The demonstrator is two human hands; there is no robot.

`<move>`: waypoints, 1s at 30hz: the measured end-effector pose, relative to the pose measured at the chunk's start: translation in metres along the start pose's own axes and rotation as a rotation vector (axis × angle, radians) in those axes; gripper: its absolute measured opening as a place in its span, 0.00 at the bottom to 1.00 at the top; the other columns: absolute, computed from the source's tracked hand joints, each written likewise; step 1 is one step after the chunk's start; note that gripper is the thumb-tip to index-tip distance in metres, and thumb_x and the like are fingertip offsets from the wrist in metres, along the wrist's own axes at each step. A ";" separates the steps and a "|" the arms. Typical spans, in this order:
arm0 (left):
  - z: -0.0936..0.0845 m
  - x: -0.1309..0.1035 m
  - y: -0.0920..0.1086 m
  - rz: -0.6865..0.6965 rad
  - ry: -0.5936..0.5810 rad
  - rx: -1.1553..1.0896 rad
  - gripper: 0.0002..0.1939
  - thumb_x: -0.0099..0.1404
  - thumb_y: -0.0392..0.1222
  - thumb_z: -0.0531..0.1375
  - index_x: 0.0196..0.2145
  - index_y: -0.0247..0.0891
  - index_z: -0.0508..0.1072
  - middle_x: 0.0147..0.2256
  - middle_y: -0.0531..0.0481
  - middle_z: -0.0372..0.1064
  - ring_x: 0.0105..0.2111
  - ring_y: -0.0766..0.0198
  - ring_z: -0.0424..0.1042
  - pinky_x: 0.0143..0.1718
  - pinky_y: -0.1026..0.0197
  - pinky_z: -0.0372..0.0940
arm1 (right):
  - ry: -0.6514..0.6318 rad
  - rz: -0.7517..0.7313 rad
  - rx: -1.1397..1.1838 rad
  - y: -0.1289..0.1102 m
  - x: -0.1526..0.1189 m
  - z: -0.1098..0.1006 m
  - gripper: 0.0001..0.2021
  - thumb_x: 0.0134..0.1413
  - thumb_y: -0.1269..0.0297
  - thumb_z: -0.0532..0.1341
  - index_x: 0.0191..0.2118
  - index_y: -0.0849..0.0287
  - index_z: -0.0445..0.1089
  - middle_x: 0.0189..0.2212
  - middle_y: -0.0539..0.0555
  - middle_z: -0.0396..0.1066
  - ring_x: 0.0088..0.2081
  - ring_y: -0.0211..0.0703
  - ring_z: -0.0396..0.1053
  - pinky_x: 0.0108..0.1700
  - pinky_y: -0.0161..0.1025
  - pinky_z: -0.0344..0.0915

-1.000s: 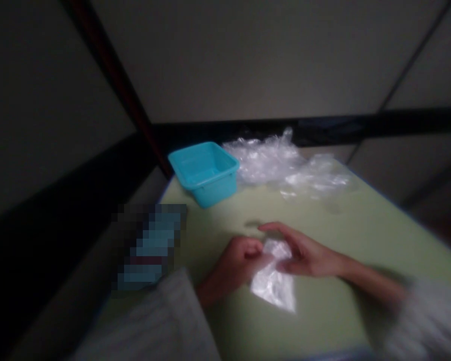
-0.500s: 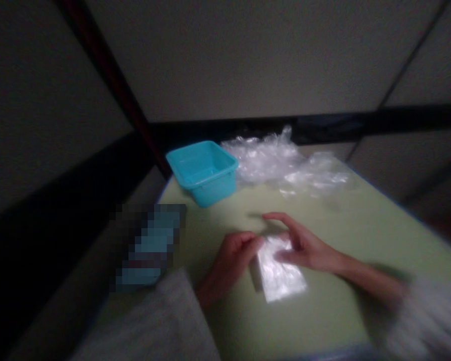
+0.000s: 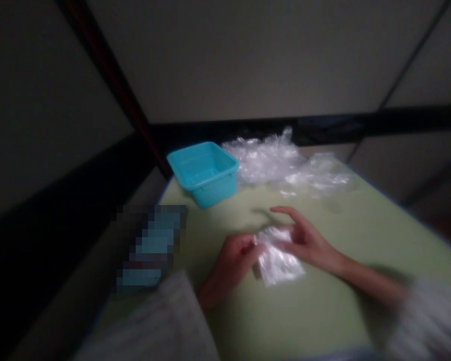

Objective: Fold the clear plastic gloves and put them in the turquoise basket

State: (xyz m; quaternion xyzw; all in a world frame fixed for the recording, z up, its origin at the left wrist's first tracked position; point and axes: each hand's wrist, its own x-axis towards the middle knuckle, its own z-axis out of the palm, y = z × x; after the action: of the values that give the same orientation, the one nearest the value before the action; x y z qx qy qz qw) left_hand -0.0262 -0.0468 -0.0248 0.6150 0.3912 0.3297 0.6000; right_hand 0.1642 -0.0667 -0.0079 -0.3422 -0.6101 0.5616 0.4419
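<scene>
A small clear plastic bag (image 3: 280, 265), shiny and creased, is held between my two hands above the table (image 3: 315, 316). My left hand (image 3: 238, 258) pinches its left edge between thumb and curled fingers. On the other side, my right hand (image 3: 308, 240) grips the bag's upper right part, thumb in front and some fingers behind it. The right index finger stretches out past the bag, off its surface. Blur hides whether anything lies inside the bag.
A turquoise plastic basin (image 3: 214, 193) stands at the back left of the table. Beside it, a pile of crumpled clear plastic bags (image 3: 266, 160) spreads to the right. A pixelated flat object (image 3: 152, 245) lies at the left edge. A wall panel (image 3: 248, 60) rises behind.
The bag has moved slightly up, its lower edge now higher. My right hand has shifted a little up and to the right, while my left hand keeps its pinch.
</scene>
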 end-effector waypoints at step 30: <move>-0.003 0.004 0.002 0.037 0.120 -0.031 0.11 0.57 0.44 0.59 0.23 0.33 0.70 0.20 0.53 0.66 0.23 0.64 0.66 0.27 0.64 0.60 | -0.055 -0.005 -0.202 0.005 0.000 -0.007 0.16 0.51 0.65 0.64 0.48 0.54 0.72 0.39 0.54 0.76 0.33 0.37 0.70 0.34 0.33 0.68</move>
State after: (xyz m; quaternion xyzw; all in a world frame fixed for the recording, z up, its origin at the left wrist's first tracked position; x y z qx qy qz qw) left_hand -0.0269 -0.0420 -0.0228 0.5920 0.4098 0.3830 0.5787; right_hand 0.1701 -0.0629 -0.0134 -0.3679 -0.6764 0.5054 0.3896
